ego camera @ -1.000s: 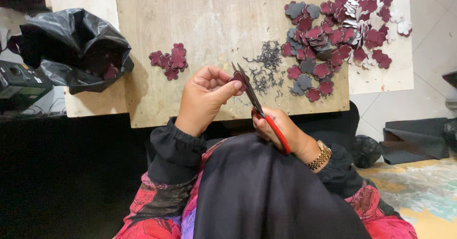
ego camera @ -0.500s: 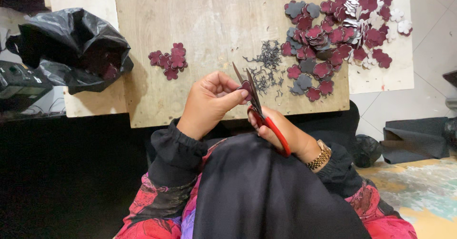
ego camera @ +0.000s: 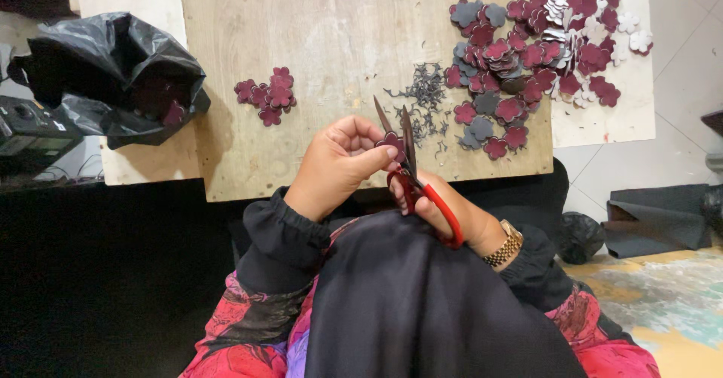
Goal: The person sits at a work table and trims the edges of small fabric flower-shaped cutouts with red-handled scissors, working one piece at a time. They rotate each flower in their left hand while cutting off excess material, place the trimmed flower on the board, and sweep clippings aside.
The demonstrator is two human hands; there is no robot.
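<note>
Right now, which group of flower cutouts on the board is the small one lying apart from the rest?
The small maroon cluster on the board's left half, near the black bag. The big pile lies at the right, mixing maroon, grey and white.

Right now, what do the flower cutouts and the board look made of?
Flower cutouts: thin flat sheet, maybe leather or felt; matte maroon faces, pale or grey backs, clean die-cut edges. Board: unfinished plywood by its look, pale, scuffed, faint grain, no gloss.
</note>
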